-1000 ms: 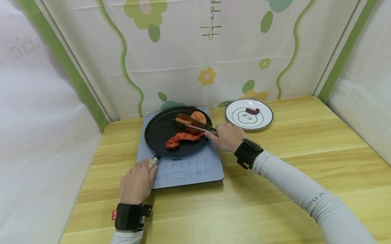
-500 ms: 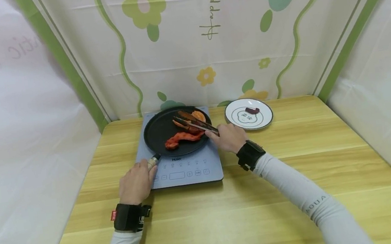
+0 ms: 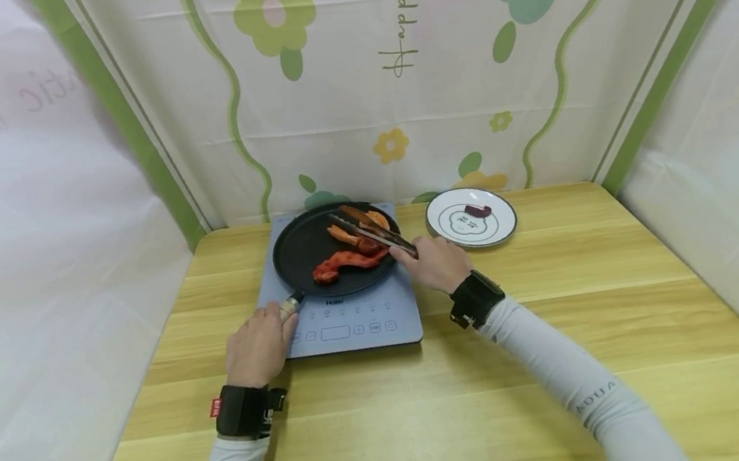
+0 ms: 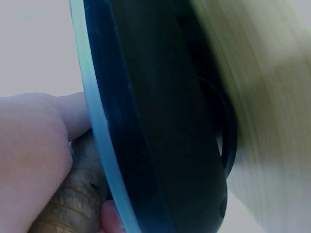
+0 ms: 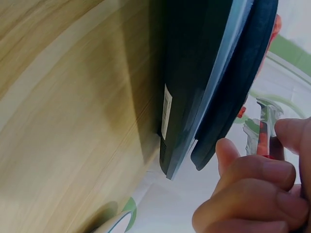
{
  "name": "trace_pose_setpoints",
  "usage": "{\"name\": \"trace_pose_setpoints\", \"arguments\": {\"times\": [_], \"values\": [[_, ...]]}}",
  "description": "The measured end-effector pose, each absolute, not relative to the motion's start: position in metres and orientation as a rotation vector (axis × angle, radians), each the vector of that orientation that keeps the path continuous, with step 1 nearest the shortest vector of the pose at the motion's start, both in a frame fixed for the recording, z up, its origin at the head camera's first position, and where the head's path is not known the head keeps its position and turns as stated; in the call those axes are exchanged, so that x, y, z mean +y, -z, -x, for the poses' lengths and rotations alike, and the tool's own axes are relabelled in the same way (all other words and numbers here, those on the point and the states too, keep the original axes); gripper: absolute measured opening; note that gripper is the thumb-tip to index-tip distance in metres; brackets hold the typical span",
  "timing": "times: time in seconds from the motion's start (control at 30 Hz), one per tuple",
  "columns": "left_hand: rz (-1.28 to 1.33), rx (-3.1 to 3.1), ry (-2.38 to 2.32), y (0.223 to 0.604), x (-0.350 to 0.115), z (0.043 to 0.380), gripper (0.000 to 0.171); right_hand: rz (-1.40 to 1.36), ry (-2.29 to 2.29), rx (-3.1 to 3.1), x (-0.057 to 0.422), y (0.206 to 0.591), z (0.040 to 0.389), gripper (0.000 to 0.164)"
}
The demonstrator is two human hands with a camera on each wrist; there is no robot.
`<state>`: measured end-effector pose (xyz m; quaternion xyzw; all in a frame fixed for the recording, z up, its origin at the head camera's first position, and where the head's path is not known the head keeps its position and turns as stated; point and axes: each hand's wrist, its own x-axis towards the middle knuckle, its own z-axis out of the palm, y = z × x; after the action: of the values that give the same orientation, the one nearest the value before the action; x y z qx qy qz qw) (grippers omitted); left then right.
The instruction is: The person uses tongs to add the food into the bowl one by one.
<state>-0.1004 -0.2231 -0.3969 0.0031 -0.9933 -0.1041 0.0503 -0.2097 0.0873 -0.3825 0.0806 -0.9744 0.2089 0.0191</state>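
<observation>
My left hand grips the tan handle of a round black frying pan; the left wrist view shows its ringed, wood-like surface. At the pan's right edge, my right hand holds tongs, whose arms are spread over the food. Under and beside them lie an orange slice and a few orange and reddish-brown pieces, partly covered. A long, wavy red piece of food, like meat, lies nearer the front. Fingers curl around the tongs in the right wrist view.
The pan stands on a pale blue induction cooker at the back of the wooden table. Right of it is a white plate bearing a dark red curved piece. Patterned cloth hangs behind and at both sides.
The tongs' arms have spread apart, and an orange piece that was between them now lies in the pan. My right hand has shifted slightly right. The left hand stays on the handle.
</observation>
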Motion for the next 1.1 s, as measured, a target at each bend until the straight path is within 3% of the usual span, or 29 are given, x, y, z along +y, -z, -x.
{"name": "trace_pose_setpoints", "arguments": {"times": [1.1], "values": [[0.000,-3.009,0.331,0.396,-0.223,0.100,0.036,-0.155,-0.851,-3.014,0.128,0.377,0.206,0.066]]}}
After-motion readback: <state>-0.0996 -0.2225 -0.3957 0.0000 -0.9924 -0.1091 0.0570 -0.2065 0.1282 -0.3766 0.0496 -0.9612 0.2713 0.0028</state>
